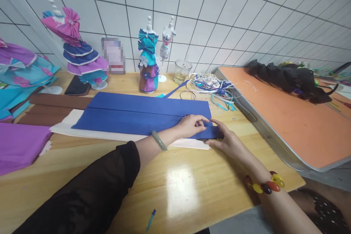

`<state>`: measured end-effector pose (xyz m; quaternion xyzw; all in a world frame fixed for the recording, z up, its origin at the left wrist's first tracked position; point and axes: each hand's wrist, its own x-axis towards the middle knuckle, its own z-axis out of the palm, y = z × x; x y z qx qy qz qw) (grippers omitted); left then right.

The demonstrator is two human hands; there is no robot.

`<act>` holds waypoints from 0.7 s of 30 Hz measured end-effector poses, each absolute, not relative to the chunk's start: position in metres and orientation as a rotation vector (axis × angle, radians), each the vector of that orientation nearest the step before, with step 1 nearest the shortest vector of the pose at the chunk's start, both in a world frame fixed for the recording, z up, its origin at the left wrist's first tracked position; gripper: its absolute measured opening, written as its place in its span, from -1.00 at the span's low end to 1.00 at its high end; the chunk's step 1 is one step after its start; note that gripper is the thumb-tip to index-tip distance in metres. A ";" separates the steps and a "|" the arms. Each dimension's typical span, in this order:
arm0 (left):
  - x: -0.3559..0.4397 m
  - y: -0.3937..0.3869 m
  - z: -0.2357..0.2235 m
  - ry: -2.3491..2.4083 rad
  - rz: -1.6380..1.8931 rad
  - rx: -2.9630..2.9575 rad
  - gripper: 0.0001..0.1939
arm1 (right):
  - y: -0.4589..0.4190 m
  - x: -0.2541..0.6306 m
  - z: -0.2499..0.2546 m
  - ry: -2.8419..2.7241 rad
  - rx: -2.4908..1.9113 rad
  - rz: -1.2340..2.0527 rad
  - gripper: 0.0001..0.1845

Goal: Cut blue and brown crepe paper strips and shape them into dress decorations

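A folded blue sheet (pixel 137 111), paper or thin cloth, lies across the table over a cream sheet (pixel 189 143). My left hand (pixel 192 125) rests on its right part, fingers loosely bent, with a gap between thumb and forefinger. A narrow blue strip (pixel 214 132) sticks out past the sheet's right edge. At the strip's end is my right hand (pixel 227 137), thumb and fingers spread to either side of it. The underside of both palms is hidden.
Behind stand small dress forms, one in a teal dress (pixel 148 58) and one in a pink and blue dress (pixel 79 51). A glass (pixel 182 71), tangled scraps (pixel 210 84) and a phone (pixel 77 85) are near. An orange-topped tray (pixel 290 117) is right; purple sheets (pixel 22 144) lie left.
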<state>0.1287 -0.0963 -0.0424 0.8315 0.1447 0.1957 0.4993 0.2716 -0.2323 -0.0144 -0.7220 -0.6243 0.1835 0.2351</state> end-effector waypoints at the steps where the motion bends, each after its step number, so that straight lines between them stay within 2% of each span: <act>1: 0.128 -0.096 -0.042 0.351 0.467 2.013 -0.67 | -0.232 0.272 -0.014 -1.714 -1.978 0.499 -0.19; 14: 0.128 -0.096 -0.041 0.334 0.472 1.990 -0.67 | -0.233 0.269 -0.012 -1.773 -1.995 0.438 -0.23; 21: 0.129 -0.097 -0.041 0.365 0.467 2.006 -0.68 | -0.229 0.265 -0.016 -1.762 -1.988 0.427 -0.09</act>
